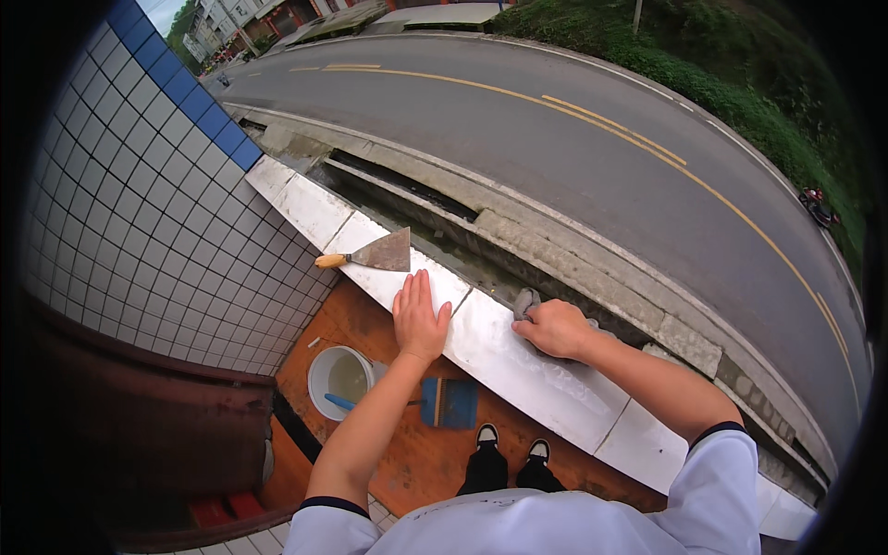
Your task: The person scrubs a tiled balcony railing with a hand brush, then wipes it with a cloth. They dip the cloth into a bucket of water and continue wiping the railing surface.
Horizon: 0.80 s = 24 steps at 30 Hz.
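Note:
My right hand (558, 329) is closed on a grey cloth (527, 302), pressed to the white tiled top of a low wall (534, 374). Around and below the cloth the tile looks wet. My left hand (420, 316) lies flat on the same ledge, fingers together and thumb apart, holding nothing. Just beyond its fingertips a putty knife (380, 253) with a wooden handle rests across the ledge, its wide blade stained and its handle sticking out over the inner edge.
On the orange floor stand a white bucket (337, 381) of cloudy liquid with a blue handle in it and a blue broom or brush (449, 402). A tiled wall (159, 201) rises at left. Outside the ledge run a drainage channel (409, 191) and a road (499, 132).

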Each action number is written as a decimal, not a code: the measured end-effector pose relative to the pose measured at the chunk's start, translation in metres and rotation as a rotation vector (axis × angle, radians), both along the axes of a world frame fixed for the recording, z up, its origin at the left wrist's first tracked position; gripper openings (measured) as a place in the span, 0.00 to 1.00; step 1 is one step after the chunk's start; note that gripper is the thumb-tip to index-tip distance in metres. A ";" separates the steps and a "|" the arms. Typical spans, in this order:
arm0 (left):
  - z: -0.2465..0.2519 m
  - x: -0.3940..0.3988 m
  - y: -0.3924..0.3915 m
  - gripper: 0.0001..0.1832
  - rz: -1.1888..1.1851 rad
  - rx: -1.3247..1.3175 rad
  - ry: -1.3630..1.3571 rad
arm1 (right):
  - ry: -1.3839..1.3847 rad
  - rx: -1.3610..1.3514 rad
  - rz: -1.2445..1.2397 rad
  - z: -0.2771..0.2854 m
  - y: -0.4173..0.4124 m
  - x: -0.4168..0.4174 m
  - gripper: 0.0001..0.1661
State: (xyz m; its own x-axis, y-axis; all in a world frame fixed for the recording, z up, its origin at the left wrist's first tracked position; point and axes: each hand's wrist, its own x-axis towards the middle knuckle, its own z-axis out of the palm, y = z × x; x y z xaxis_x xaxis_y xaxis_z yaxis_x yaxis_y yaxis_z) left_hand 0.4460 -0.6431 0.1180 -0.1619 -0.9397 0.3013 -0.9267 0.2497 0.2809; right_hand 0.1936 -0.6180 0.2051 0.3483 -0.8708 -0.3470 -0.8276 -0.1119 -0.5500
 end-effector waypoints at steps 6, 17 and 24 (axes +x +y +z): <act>0.001 -0.006 -0.006 0.37 -0.040 -0.037 -0.013 | -0.436 -0.042 -0.033 -0.047 -0.137 0.091 0.28; -0.004 0.001 -0.005 0.35 -0.033 -0.028 -0.023 | -0.092 0.625 0.066 -0.128 -0.043 -0.077 0.17; -0.001 -0.009 -0.001 0.34 -0.059 -0.030 -0.011 | -0.023 0.715 -0.304 -0.113 0.075 -0.181 0.23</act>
State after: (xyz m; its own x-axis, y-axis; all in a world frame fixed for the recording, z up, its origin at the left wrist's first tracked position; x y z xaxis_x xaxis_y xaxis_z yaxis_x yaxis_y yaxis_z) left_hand 0.4365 -0.6437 0.1172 -0.2200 -0.9192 0.3267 -0.9131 0.3118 0.2625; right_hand 0.0126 -0.5434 0.0921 0.1437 -0.4967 -0.8559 -0.7527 0.5067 -0.4204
